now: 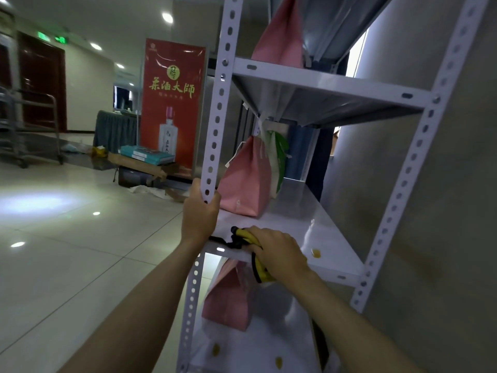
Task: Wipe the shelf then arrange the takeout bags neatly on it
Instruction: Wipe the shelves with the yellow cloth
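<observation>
The right hand (278, 251) lay at the front edge of the middle shelf (317, 230), closed around a yellow cloth (248, 235) with black trim, part of it pressed on the shelf and part hanging over the lip below the hand. Beyond and to the right of that hand the white shelf surface ran open back to the wall, with a small yellowish spot (316, 253) just right of the wrist. The left hand (200, 214) gripped the perforated front-left upright (215, 125), just left of the cloth. A pink takeout bag (246, 181) stood beyond both hands with a white-and-green bag (277, 162) behind it. Another pink bag (228, 297) sat on the shelf below the hands, a third (282, 36) above. Glossy tiled floor (67, 251) and a red banner (172, 103) lay to the left.
</observation>
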